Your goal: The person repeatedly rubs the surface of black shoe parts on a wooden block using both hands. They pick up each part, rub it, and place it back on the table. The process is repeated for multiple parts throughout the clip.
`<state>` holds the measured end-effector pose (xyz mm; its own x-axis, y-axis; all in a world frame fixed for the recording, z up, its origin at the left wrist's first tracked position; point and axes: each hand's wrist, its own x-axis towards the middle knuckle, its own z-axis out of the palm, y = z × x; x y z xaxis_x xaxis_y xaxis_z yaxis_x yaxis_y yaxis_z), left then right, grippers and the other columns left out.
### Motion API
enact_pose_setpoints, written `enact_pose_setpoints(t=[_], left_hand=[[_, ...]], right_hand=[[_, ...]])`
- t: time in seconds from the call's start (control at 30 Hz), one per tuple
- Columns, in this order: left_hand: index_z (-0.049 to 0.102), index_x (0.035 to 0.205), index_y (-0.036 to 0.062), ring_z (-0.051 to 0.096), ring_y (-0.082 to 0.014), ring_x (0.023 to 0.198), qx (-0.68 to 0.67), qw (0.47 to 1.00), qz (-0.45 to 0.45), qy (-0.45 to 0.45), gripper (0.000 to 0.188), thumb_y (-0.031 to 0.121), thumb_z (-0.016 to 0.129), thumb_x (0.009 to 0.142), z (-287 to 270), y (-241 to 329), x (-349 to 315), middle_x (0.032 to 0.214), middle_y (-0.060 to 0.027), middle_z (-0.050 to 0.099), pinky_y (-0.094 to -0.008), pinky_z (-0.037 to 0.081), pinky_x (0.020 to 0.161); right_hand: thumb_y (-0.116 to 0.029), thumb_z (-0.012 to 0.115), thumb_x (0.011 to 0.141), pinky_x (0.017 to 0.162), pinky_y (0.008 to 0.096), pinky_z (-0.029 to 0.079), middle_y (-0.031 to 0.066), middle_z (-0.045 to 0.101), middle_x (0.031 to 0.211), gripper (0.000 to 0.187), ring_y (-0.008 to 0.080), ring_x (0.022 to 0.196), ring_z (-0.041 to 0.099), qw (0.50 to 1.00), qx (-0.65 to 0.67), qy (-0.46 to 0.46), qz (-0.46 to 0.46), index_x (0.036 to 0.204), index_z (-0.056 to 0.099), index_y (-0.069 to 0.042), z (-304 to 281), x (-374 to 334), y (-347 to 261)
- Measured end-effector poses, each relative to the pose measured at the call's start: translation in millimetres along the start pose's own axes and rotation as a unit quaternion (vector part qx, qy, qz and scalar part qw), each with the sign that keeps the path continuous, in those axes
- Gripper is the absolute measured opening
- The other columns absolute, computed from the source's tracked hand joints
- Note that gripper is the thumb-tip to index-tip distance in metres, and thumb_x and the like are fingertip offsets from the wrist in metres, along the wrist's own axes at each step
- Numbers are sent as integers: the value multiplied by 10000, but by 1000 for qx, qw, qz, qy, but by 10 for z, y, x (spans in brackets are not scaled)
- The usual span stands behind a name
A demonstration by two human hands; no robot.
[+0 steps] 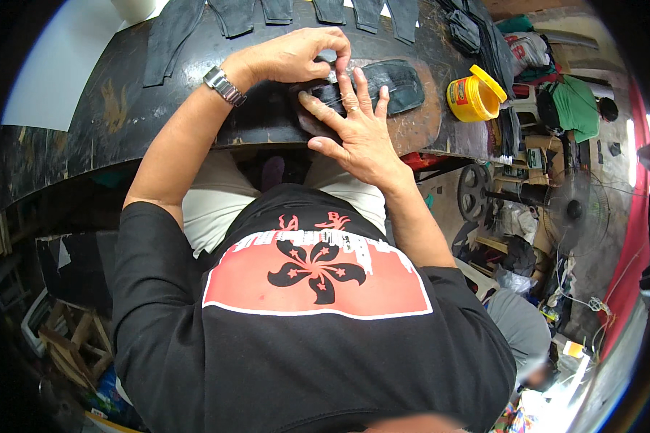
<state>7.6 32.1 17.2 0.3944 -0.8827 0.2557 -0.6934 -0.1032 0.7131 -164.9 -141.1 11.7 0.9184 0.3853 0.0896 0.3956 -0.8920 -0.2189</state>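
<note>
Bright, cool light fills the scene around the round yellow plastic tub point(473, 99); left of it, the person's bare left hand point(296, 56) and bare right hand point(357, 137) look fairly crisp. Far left of the tub, a flat white sheet point(58, 65) shines pale, almost without detail. To the tub's far right, a thin white light strip point(631, 153) glares. Below and left of the tub, deep shadow lies under the dark, scuffed tabletop point(94, 144), whose front edge bows with fisheye distortion. Black vignetting surrounds everything, and well below the tub a small patch point(419, 424) is blurred
</note>
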Motion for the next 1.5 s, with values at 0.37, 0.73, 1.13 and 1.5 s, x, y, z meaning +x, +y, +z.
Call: enact_pose_setpoints(t=[0.37,0.73,1.13,1.5], left_hand=[[781,931,87,617,-292,1135,9,999,27,-30,169,103,644,834,-16,81,-68,1244,-115,621,-403,488,1013],[806,938,153,669,-285,1051,147,989,13,-13,202,206,669,800,30,281,-33,1224,-96,662,-401,531,945],[767,1068,136,601,-314,1147,97,994,-8,-45,255,168,705,822,114,229,220,1262,-109,595,-403,483,1025],[762,1097,145,598,-322,1162,79,997,-7,10,250,178,721,852,194,123,114,1240,-102,623,-415,480,1023]], right_hand=[[-693,522,930,1168,704,-7,230,89,1685,613,451,1549,63,999,32,33,-5,1455,552,-379,19,-15,8],[-500,497,1030,1213,573,55,153,496,1511,433,370,1486,302,933,169,296,114,1192,770,-206,-282,-531,523],[-655,377,1015,1171,710,36,165,188,1683,719,420,1556,65,955,-19,109,276,1601,324,-242,-73,-467,980],[-711,372,979,1164,716,48,210,184,1672,869,441,1547,82,952,-72,99,280,1605,273,-118,-28,-568,593]])
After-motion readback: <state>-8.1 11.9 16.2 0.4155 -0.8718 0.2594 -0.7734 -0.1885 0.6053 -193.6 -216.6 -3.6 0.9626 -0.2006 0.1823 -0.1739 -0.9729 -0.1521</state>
